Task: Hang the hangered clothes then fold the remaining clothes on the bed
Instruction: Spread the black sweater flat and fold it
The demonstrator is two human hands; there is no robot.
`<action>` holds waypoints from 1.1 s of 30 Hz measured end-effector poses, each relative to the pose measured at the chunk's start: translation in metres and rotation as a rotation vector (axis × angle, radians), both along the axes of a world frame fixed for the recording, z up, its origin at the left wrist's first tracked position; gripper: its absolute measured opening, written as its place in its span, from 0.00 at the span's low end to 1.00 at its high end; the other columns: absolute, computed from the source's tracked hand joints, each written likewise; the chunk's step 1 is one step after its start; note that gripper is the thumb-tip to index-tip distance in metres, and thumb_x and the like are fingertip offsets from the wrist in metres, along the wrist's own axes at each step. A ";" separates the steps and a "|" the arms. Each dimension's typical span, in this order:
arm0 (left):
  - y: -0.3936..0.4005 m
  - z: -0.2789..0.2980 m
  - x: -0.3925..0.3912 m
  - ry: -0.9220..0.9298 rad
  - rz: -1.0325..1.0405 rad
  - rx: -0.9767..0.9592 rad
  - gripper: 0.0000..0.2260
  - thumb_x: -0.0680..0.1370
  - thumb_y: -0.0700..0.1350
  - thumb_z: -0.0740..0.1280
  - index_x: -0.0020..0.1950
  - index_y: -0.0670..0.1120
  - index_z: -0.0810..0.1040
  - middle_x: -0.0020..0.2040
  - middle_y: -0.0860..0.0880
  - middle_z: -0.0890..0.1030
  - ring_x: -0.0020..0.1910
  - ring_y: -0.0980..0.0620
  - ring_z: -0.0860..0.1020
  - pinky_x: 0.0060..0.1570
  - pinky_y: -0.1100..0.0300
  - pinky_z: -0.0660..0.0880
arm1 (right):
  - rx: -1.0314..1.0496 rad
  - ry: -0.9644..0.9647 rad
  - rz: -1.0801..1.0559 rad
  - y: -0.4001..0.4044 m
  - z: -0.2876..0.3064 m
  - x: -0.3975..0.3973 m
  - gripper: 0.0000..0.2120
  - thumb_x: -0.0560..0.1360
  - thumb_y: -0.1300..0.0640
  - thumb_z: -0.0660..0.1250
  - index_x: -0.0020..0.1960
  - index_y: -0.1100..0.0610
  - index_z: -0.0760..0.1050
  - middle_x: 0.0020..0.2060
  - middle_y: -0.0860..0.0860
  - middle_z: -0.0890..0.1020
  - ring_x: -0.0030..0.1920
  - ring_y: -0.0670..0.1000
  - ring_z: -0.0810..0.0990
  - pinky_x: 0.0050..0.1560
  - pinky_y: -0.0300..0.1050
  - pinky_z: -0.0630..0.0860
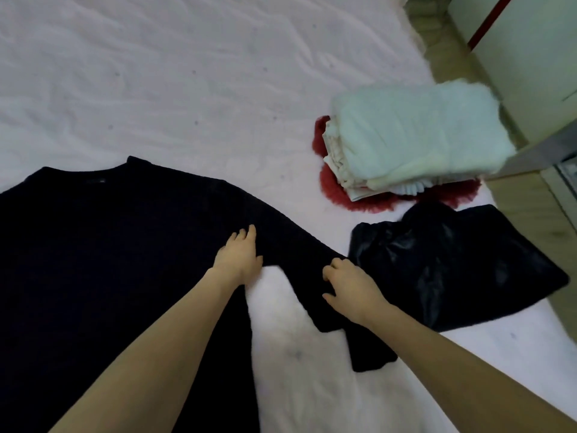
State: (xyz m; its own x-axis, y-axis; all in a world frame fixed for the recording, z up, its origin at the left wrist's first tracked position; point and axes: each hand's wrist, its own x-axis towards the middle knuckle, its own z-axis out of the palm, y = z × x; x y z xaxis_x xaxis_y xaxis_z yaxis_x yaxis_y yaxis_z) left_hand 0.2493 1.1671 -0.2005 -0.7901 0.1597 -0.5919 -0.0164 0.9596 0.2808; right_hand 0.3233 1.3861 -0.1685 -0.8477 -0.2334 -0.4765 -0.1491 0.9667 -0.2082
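Two hands are down on the dark sweater [103, 245], which lies flat on the pink bed [187, 73], neck toward the far side, body filling the near left. Your left hand [239, 256] rests flat at the armpit w/ fingers straight and relaxed, holding nothing. Your right hand [349, 284] sits on the right sleeve [312, 270], fingers curled onto the knit; can't tell if they pinch the fabric or just press it. That sleeve runs from the shoulder down to the near right, cuff lying on bare sheet between your forearms.

No containers in view. Just right of the sleeve, touching or nearly so, is a folded shiny black garment [452, 267]. Beyond it, far right, a stack of folded clothes [415, 139]: pale fluffy piece on top, cream and pleated layers under it, red fuzzy item [337, 195] at the bottom. Past the bed's right edge: tan floor and a white cabinet [530, 57] w/ red trim.
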 end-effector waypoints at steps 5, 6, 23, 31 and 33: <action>0.034 0.033 0.039 0.105 -0.066 0.089 0.22 0.81 0.49 0.59 0.75 0.46 0.62 0.69 0.47 0.70 0.65 0.47 0.72 0.58 0.53 0.74 | 0.170 0.263 -0.054 0.016 0.015 0.049 0.25 0.66 0.35 0.69 0.50 0.55 0.77 0.45 0.51 0.78 0.47 0.54 0.77 0.53 0.51 0.75; 0.037 0.035 0.046 0.097 -0.055 0.125 0.20 0.82 0.49 0.59 0.73 0.46 0.64 0.68 0.47 0.70 0.64 0.47 0.72 0.57 0.54 0.73 | 0.195 0.256 -0.119 0.017 0.015 0.056 0.25 0.63 0.36 0.73 0.49 0.55 0.77 0.44 0.52 0.79 0.45 0.54 0.78 0.50 0.51 0.76; 0.112 0.055 0.057 0.162 -0.309 0.418 0.25 0.81 0.49 0.60 0.77 0.54 0.58 0.71 0.56 0.67 0.65 0.53 0.71 0.58 0.57 0.73 | -0.280 0.212 -0.758 0.061 0.066 0.035 0.05 0.78 0.62 0.62 0.48 0.56 0.76 0.47 0.51 0.77 0.44 0.51 0.77 0.41 0.47 0.76; 0.148 0.085 -0.001 0.248 -0.337 0.476 0.06 0.79 0.50 0.66 0.53 0.51 0.78 0.49 0.57 0.74 0.49 0.54 0.75 0.52 0.55 0.73 | -0.429 0.142 -0.761 0.117 0.085 -0.008 0.11 0.79 0.63 0.58 0.49 0.57 0.79 0.42 0.54 0.82 0.42 0.55 0.80 0.45 0.51 0.78; 0.153 0.095 -0.023 0.225 -0.357 0.505 0.05 0.78 0.51 0.67 0.49 0.51 0.79 0.47 0.57 0.76 0.47 0.56 0.74 0.52 0.56 0.73 | -0.454 0.163 -0.760 0.127 0.084 -0.024 0.09 0.79 0.64 0.58 0.49 0.60 0.78 0.44 0.56 0.81 0.42 0.54 0.78 0.43 0.47 0.75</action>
